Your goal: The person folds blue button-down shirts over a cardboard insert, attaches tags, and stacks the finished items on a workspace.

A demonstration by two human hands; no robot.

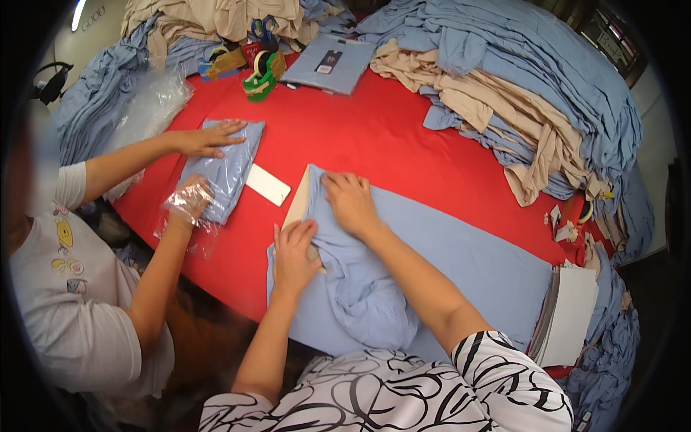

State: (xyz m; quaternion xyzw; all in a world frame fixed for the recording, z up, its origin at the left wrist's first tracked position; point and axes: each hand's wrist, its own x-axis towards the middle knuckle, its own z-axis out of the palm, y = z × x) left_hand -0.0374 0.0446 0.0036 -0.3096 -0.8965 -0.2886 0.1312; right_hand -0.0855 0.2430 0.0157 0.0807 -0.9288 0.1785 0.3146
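Black-and-white patterned sleeves of mine fill the lower edge, and my two forearms reach up from them onto the red desk. Under my hands lies a light blue garment, spread flat toward my right and bunched into a soft heap near my body. My left hand lies palm down with the fingers spread, pressing the blue cloth over a beige cardboard sheet whose upper edge sticks out beyond the fabric; its grip is open and clasps nothing. My right hand rests just above it, fingers curled onto a fold of the same cloth at the board's edge; whether it pinches the fold or only pushes it I cannot tell. To my left another person in a white shirt works a folded blue garment into a clear plastic bag, one hand flat on top. A small white card lies between that bundle and my board. Heaps of blue and beige clothing ring the far side, and a stack of white sheets sits at my right.
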